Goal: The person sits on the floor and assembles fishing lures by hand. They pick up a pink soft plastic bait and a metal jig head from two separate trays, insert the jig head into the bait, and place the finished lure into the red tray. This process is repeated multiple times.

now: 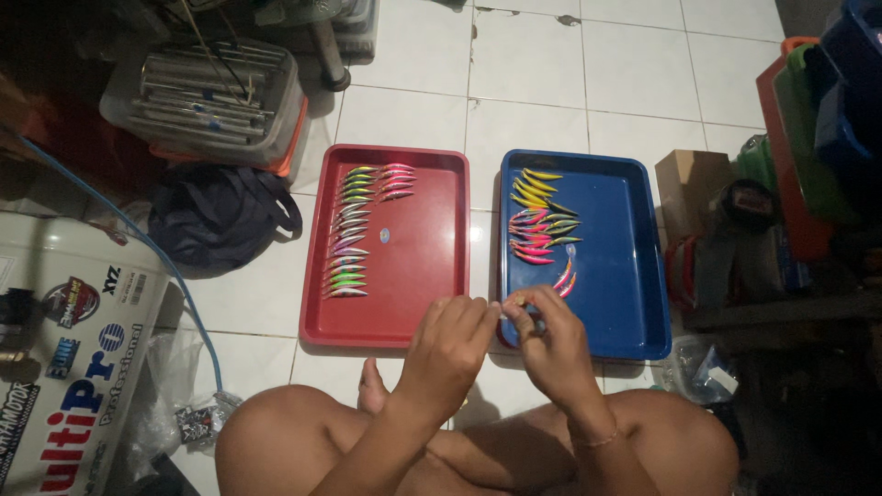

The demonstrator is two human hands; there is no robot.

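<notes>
a: what are the hands on?

b: both meet over the gap between the two trays. the left hand (447,344) and the right hand (549,347) are fingertip to fingertip, pinched together on a small lure (525,308). it's mostly hidden by the fingers, so i can't tell its colour or exact shape.

a: how does it lie?

b: what shows sits at the right hand's fingertips, just above the near left corner of the blue tray (643,266). its long axis seems to run roughly left to right, from one hand to the other, but i can't be sure. the right hand covers more of it; the left only meets it at the tips.

a: and the trays?

b: the red tray (432,257) is to the left, with a column of lures (354,230) along its left side, green, pink and silver, each lying crosswise. the blue tray holds a cluster of yellow and pink lures (537,220) in its upper left part, nearer the right hand.

a: so the held one?

b: between the trays, closer to the blue one, above the white tile floor (533,73), in front of the person's crossed legs.
</notes>
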